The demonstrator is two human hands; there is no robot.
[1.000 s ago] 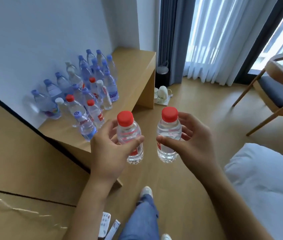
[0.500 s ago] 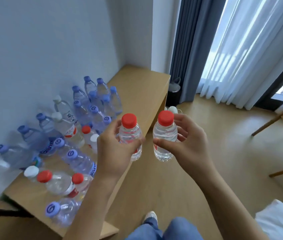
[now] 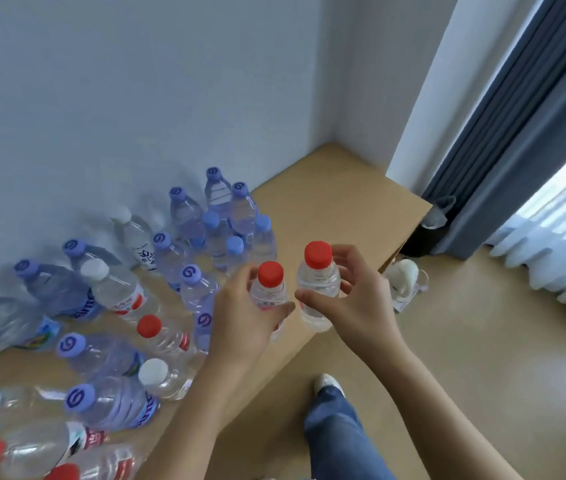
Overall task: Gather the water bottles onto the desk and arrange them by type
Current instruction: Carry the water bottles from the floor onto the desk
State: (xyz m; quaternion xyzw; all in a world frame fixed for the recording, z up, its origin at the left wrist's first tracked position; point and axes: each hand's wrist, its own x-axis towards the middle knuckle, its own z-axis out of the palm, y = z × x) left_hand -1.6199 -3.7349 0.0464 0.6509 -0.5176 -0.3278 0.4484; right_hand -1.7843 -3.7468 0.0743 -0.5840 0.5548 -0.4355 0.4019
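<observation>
Each hand (image 3: pixel 245 315) (image 3: pixel 356 299) grips a red-capped bottle (image 3: pixel 269 294) (image 3: pixel 317 284), labels unreadable.

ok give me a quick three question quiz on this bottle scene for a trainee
1. True or false: each hand holds a red-capped bottle.
2. Which cap colour is most common on the desk? A red, B blue, C white
3. Fill in: the far end of the desk is ____ of bottles.

Key: 1 true: left hand grips the left bottle, right hand the right bottle. 2 B. 3 bare.
</observation>
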